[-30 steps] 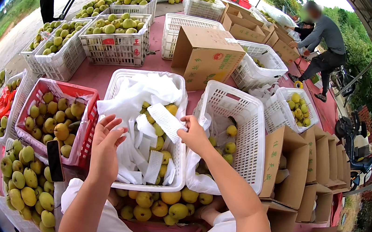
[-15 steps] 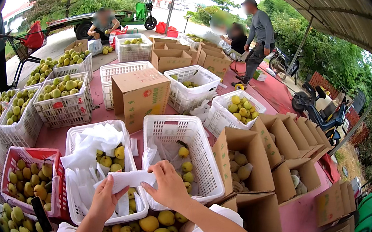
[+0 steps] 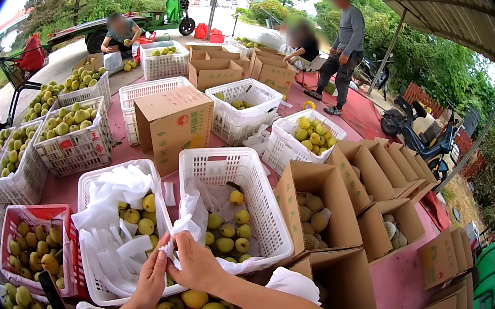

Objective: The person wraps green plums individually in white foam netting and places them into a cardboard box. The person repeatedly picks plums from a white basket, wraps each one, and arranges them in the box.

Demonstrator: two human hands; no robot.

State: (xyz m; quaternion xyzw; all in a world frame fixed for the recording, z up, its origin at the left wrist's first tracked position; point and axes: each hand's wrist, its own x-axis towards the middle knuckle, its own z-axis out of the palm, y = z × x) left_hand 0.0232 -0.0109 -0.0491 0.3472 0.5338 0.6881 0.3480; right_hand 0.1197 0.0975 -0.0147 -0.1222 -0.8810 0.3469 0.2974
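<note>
My left hand [image 3: 148, 280] and my right hand [image 3: 198, 265] meet in front of me, both pinching a white foam fruit sleeve [image 3: 167, 249], bunched between the fingertips. Under them, a white crate [image 3: 94, 281] contains flat white foam sleeves [image 3: 115, 256] and yellow-green pears [image 3: 145, 223]. Just beyond my right hand stands another white crate [image 3: 273, 221], lined with white sheeting, with loose pears [image 3: 230, 240] at its bottom. More pears [image 3: 194, 301] lie below my wrists. To the right, an open cardboard box [image 3: 338, 226] contains pears in foam netting [image 3: 312, 216].
A red crate [image 3: 73, 256] of pears stands at the left, beside a dark phone-like object [image 3: 51, 291]. Open cardboard boxes [image 3: 360, 294] line the right. Farther off are full pear crates [image 3: 73, 150], a standing person [image 3: 348, 36], two seated people and parked scooters [image 3: 428, 137].
The sleeve was stretched flat between my hands; now my hands are together and it is bunched at the fingertips. Both hands have moved lower, and the view has shifted slightly.
</note>
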